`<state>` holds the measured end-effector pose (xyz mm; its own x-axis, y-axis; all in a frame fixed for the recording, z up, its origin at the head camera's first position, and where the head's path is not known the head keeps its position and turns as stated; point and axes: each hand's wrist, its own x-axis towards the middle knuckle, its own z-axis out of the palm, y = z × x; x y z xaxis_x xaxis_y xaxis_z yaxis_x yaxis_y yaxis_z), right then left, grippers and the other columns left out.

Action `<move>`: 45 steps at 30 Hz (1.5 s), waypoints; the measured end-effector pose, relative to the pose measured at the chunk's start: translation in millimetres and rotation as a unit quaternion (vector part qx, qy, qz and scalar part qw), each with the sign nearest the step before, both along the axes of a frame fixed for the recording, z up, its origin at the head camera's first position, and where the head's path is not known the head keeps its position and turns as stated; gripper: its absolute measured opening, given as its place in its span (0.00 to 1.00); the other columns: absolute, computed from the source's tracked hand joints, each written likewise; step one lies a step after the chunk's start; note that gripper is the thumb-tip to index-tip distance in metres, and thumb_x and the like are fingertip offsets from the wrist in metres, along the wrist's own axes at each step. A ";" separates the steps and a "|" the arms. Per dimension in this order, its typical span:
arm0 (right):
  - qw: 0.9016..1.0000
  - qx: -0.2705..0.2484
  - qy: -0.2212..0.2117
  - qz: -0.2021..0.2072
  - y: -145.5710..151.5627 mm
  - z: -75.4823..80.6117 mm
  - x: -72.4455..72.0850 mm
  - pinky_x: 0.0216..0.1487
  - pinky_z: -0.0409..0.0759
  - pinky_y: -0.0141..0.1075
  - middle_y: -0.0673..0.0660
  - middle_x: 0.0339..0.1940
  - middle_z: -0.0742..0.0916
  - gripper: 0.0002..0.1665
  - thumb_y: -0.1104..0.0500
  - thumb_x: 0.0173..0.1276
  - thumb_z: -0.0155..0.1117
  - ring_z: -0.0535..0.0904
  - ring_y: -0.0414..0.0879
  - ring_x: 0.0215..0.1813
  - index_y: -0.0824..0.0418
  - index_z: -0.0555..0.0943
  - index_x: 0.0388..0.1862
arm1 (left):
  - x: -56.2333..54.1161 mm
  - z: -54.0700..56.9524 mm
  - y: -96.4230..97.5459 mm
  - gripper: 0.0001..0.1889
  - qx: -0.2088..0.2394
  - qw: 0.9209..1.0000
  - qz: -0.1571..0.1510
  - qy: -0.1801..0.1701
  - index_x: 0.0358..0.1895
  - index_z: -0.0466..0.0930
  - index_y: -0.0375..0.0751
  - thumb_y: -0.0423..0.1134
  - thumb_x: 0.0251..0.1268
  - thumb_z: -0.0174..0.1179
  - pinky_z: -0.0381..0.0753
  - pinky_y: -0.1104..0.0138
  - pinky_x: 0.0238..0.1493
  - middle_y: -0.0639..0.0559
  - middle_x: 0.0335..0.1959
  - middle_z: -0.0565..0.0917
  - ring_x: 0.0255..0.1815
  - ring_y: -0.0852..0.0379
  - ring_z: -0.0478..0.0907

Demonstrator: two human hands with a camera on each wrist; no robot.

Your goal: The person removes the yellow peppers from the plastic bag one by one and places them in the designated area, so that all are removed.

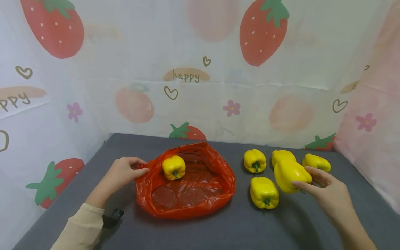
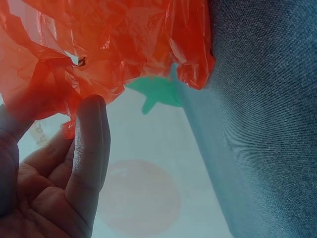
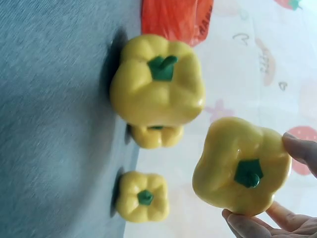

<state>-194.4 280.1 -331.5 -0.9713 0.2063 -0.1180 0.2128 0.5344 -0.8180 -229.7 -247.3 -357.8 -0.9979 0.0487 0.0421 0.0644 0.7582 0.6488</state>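
My left hand (image 1: 123,172) pinches the left rim of a red plastic bag (image 1: 185,213), which lies spread with its mouth wide. Inside the bag, toward the back left, sits one yellow bell pepper (image 1: 173,167). In the left wrist view the fingers (image 2: 89,144) have thin crumpled film between them. My right hand (image 1: 331,194) grips another yellow bell pepper (image 1: 290,175) between thumb and fingers, raised above the table. Its green stem (image 3: 248,173) faces the right wrist camera. Just left of the held pepper, a yellow bell pepper (image 1: 264,193) stands on the table.
Farther back on the grey tabletop (image 1: 237,229) are more yellow bell peppers: one on the left (image 1: 254,160), one partly hidden behind the held pepper (image 1: 281,156), and one on the right (image 1: 317,162). A strawberry-printed curtain (image 1: 200,104) encloses the table's back and sides.
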 end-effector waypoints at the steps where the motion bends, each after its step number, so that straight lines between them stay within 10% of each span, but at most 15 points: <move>1: 1.000 0.002 -0.001 -0.003 2.7 -1.5 -0.2 0.67 0.70 0.59 0.61 0.79 0.65 0.59 0.31 0.57 0.69 0.62 0.61 0.77 0.56 0.59 0.79 | -0.1 0.1 0.3 0.19 0.000 1.000 0.000 -0.001 0.53 0.84 0.37 0.47 0.65 0.65 0.87 0.62 0.41 0.45 0.42 0.87 0.40 0.54 0.81; 45: 0.994 0.009 -0.107 0.027 40.4 -37.9 -22.5 0.72 0.60 0.65 0.75 0.79 0.54 0.62 0.33 0.63 0.66 0.51 0.72 0.77 0.68 0.50 0.80 | 0.7 0.1 0.8 0.19 -0.004 1.000 0.003 -0.003 0.53 0.83 0.36 0.46 0.65 0.65 0.87 0.62 0.41 0.44 0.42 0.87 0.40 0.54 0.81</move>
<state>-216.9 320.4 -369.4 -0.9340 0.1575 -0.3206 0.3516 0.5640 -0.7472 -229.0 -246.5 -357.6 -0.9985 0.0425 0.0355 0.0554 0.7644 0.6424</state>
